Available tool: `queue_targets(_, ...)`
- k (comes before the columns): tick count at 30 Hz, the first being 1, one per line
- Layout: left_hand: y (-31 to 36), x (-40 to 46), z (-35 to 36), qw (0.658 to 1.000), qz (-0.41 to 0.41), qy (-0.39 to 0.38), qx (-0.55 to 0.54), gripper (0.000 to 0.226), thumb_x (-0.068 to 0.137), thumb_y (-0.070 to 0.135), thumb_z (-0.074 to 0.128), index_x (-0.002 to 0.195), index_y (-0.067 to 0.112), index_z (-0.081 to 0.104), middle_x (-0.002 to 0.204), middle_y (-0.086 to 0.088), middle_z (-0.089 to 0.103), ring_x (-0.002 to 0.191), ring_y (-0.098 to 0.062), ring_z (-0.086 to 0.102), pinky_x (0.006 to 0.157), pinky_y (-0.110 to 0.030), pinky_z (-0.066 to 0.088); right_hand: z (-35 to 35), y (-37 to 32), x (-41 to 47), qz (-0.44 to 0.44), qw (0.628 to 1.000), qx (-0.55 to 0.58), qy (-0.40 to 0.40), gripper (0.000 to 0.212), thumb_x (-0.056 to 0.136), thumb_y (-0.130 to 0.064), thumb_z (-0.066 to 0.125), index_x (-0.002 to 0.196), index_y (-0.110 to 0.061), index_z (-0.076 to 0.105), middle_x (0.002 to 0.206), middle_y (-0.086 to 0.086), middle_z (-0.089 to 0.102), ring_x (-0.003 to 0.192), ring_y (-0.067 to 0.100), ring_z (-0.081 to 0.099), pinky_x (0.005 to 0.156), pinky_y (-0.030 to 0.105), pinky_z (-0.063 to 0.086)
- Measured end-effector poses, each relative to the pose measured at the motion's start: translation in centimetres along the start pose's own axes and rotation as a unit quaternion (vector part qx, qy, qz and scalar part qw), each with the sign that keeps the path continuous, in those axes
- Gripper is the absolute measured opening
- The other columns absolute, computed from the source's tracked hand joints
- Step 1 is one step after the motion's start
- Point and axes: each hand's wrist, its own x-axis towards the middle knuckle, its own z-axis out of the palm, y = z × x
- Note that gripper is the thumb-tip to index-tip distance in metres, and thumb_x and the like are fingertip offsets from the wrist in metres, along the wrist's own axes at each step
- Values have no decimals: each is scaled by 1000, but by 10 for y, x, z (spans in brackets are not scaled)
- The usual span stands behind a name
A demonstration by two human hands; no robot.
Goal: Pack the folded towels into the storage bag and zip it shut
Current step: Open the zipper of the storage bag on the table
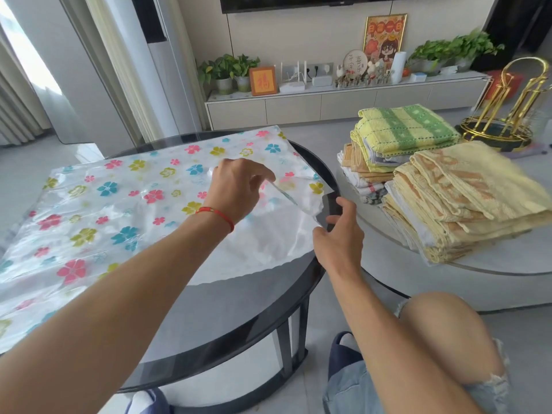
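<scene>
A clear plastic storage bag [125,204] printed with coloured flowers lies flat across the round dark glass table [239,324]. My left hand [239,189] pinches the upper layer of the bag near its right-hand opening and lifts it. At the table's right rim, my right hand [337,234] holds the bag's lower edge between thumb and fingers. Folded towels wait on a lower white table to the right: a yellow and orange stack [466,198] in front, a green and yellow stack [403,132] behind it.
A gold metal stand [507,115] sits behind the towels on the white table [448,264]. A TV cabinet [328,103] with plants and ornaments lines the far wall. My bare knee [448,339] is at the lower right, by the dark table's leg.
</scene>
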Motion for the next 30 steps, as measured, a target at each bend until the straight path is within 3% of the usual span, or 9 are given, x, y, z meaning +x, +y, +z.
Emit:
queue_targets(5,9,-17,5,999,25,-18,-13,25,89,-3,63,95,14,81,95,-5,78,89,-25,72,84,-33,55,3,-1,-6,-90,985,-142,34,82,85,-6,71,154,-8,26,144,17,49,131,35,51,98,39,48)
queue_targets(8,8,-27,3,998,39,-50,-22,27,90,-4,61,104,12,78,104,-7,76,96,-25,72,86,-36,56,5,-7,-8,-245,916,-297,113,96,79,-31,79,157,-11,27,162,16,32,143,38,36,112,51,36)
queue_targets(12,3,-51,-8,992,41,-117,-31,38,87,-5,62,121,12,67,120,-6,69,106,-23,67,92,-37,56,12,-12,-5,-350,846,-387,111,39,85,-30,78,123,-28,69,144,-2,61,142,33,40,116,70,17)
queue_targets(14,-8,-73,-15,989,15,-145,6,50,83,-4,63,129,14,59,128,-7,64,111,-27,63,92,-41,55,16,-11,-4,-352,852,-376,94,7,90,-26,77,95,-28,79,113,-7,77,133,28,49,115,68,20)
queue_targets(17,-39,-116,-38,977,-65,-182,91,58,80,6,60,136,19,49,132,-6,59,115,-30,57,88,-44,53,12,-9,3,-317,880,-342,84,6,91,-23,76,91,-26,81,105,-4,80,120,28,55,111,62,28)
queue_targets(20,-71,-154,-69,956,-130,-188,183,46,86,32,62,131,24,54,123,-3,64,105,-29,62,81,-39,54,7,-11,11,-301,891,-328,84,10,92,-21,73,99,-23,80,113,1,78,118,31,53,107,57,32)
queue_targets(23,-88,-166,-89,950,-195,-186,159,32,90,47,59,113,27,70,110,1,73,97,-26,67,80,-37,55,14,-25,-11,-311,878,-353,91,41,93,-22,66,133,-12,61,135,11,64,125,37,48,108,55,31)
queue_targets(27,-89,-158,-93,955,-237,-164,73,24,93,38,60,97,24,79,102,2,77,88,-22,70,79,-34,57,63,-35,-108,-483,830,-278,-36,36,89,-25,62,121,-9,60,114,9,65,109,32,58,99,46,45)
queue_targets(30,-91,-148,-94,943,-260,-199,56,27,92,39,61,86,19,79,90,-4,76,83,-26,68,75,-39,57,108,-33,-148,-473,819,-290,-148,40,95,-29,60,129,-9,60,119,7,66,112,30,60,103,43,45)
